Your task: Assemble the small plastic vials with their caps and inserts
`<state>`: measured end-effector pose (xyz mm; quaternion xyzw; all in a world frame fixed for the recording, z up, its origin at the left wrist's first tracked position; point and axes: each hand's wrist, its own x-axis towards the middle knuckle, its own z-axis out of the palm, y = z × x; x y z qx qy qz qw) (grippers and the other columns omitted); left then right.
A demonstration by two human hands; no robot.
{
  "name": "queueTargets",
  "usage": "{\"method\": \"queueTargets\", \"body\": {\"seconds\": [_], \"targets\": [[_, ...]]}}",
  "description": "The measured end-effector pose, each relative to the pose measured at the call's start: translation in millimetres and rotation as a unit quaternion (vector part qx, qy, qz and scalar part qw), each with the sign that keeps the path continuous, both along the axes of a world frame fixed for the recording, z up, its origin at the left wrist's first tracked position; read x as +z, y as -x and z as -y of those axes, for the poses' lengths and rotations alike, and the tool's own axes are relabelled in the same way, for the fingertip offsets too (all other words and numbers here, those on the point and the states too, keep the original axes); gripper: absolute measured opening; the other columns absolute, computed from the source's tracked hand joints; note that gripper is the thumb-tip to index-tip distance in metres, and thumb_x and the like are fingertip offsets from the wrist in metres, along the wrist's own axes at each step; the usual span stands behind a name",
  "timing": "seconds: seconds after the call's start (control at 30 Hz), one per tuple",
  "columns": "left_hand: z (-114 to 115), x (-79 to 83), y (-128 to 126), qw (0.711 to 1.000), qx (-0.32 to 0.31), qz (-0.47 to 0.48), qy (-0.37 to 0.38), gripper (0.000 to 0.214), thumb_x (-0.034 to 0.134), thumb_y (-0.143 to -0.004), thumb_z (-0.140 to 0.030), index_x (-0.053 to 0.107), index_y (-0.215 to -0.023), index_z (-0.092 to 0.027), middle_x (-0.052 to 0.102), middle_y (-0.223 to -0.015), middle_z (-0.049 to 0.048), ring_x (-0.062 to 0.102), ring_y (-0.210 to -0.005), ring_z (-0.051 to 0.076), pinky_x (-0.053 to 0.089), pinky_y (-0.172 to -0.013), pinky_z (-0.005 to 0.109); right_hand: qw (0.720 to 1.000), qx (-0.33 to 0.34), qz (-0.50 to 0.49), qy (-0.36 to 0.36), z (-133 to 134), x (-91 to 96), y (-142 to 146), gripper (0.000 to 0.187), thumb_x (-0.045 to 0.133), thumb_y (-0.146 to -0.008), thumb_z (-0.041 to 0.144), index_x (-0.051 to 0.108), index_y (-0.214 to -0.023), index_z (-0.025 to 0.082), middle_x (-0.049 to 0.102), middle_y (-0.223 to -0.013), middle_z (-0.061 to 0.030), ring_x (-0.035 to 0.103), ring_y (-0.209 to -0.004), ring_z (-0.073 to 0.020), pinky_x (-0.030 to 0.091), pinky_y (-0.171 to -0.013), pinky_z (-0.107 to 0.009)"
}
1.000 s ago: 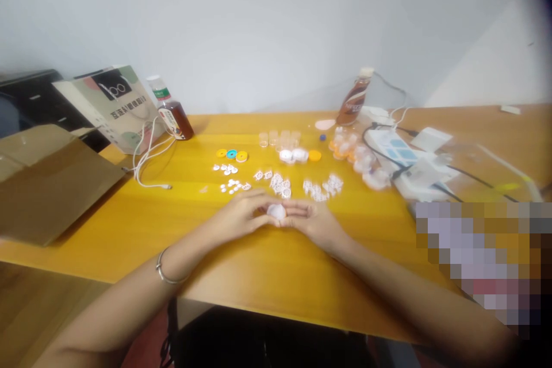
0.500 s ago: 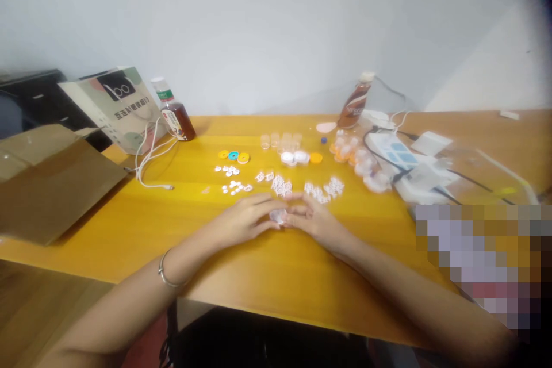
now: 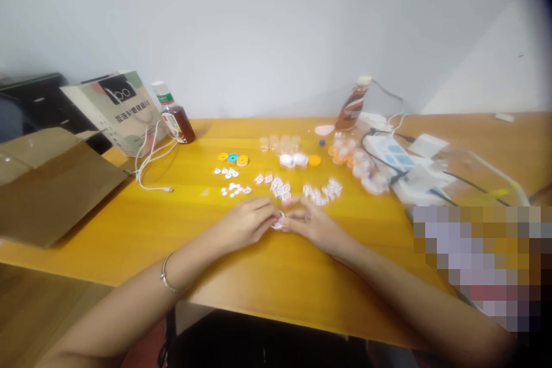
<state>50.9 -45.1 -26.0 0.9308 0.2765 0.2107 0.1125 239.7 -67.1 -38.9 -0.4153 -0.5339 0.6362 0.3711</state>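
Note:
Between the fingertips of both hands, just above the table, is a small white round piece point(image 3: 278, 221), perhaps a cap; fingers cover part of it. My left hand point(image 3: 249, 221) pinches its left side. On the right side, my right hand point(image 3: 317, 223) grips it with thumb and fingers. Just beyond the hands lie white patterned cut-out pieces point(image 3: 281, 187), with a second group point(image 3: 322, 191) to the right. Small white discs point(image 3: 232, 189) are at the left. Farther back are yellow and blue rings point(image 3: 233, 158), white caps point(image 3: 294, 160) and clear cups point(image 3: 280, 143).
A cardboard box point(image 3: 56, 184), paper bag point(image 3: 116, 112), dark-red bottle point(image 3: 179, 121) and white cable point(image 3: 150, 188) occupy the left. Rightward stand a brown drink bottle point(image 3: 352, 106), orange-and-clear containers point(image 3: 360, 164) and a power strip point(image 3: 392, 152) with cords. A blurred-out patch covers the lower right.
The held piece has turned: it looked like a clear cup side-on and now shows a white round face. My left fingers have closed in on it. The view shifted slightly.

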Motion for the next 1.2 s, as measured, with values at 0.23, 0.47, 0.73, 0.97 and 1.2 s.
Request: {"method": "queueTargets", "body": {"seconds": [0.23, 0.47, 0.73, 0.97, 1.2], "targets": [[-0.3, 1.6, 1.3, 0.999, 0.008, -0.047, 0.01, 0.019, 0.041, -0.088, -0.019, 0.059, -0.089, -0.014, 0.058, -0.085, 0.0062, 0.055, -0.078, 0.014, 0.046, -0.072, 0.027, 0.914, -0.129, 0.295, -0.249, -13.4, 23.5, -32.6, 0.013, 0.053, -0.077, 0.035, 0.056, -0.079, 0.022, 0.066, -0.08, -0.0036, 0.063, -0.075, -0.0188, 0.048, -0.07, -0.032], [-1.6, 0.0, 0.1, 0.998, -0.001, -0.029, 0.053, 0.02, 0.041, -0.089, -0.021, 0.06, -0.092, -0.015, 0.06, -0.09, 0.0058, 0.057, -0.08, 0.012, 0.046, -0.074, 0.025, 0.798, -0.052, 0.504, -0.326, -23.6, 24.7, -72.6, 0.013, 0.054, -0.067, 0.024, 0.057, -0.079, 0.02, 0.063, -0.083, -0.0042, 0.059, -0.076, -0.0192, 0.043, -0.066, -0.029], [-12.5, 15.3, 13.5, 0.998, 0.028, 0.044, 0.029, 0.022, 0.041, -0.088, -0.025, 0.062, -0.09, -0.016, 0.061, -0.088, 0.0063, 0.056, -0.08, 0.014, 0.045, -0.074, 0.028, 0.762, -0.013, 0.563, -0.321, -18.9, 21.6, -60.8, 0.019, 0.049, -0.069, 0.014, 0.059, -0.084, 0.018, 0.064, -0.087, -0.0066, 0.059, -0.078, -0.019, 0.042, -0.068, -0.026], [-39.8, 12.0, 37.6, 0.993, 0.116, -0.001, 0.016, 0.017, 0.048, -0.084, -0.023, 0.063, -0.086, -0.016, 0.06, -0.08, 0.0043, 0.055, -0.072, 0.013, 0.043, -0.068, 0.026, 0.757, -0.032, 0.552, -0.35, -18.3, 24.6, -51.4, 0.012, 0.047, -0.074, 0.017, 0.059, -0.071, 0.017, 0.064, -0.073, -0.0063, 0.058, -0.066, -0.0161, 0.04, -0.059, -0.024], [-47.3, 2.1, 38.6, 0.989, 0.15, -0.002, 0.007, 0.018, 0.046, -0.084, -0.021, 0.061, -0.093, -0.017, 0.06, -0.086, 0.0061, 0.055, -0.078, 0.016, 0.044, -0.074, 0.029, 0.882, -0.098, 0.328, -0.325, -13.1, 17.8, -29.1, 0.014, 0.048, -0.076, 0.025, 0.059, -0.071, 0.019, 0.066, -0.071, -0.0035, 0.061, -0.066, -0.015, 0.046, -0.063, -0.026]]}}
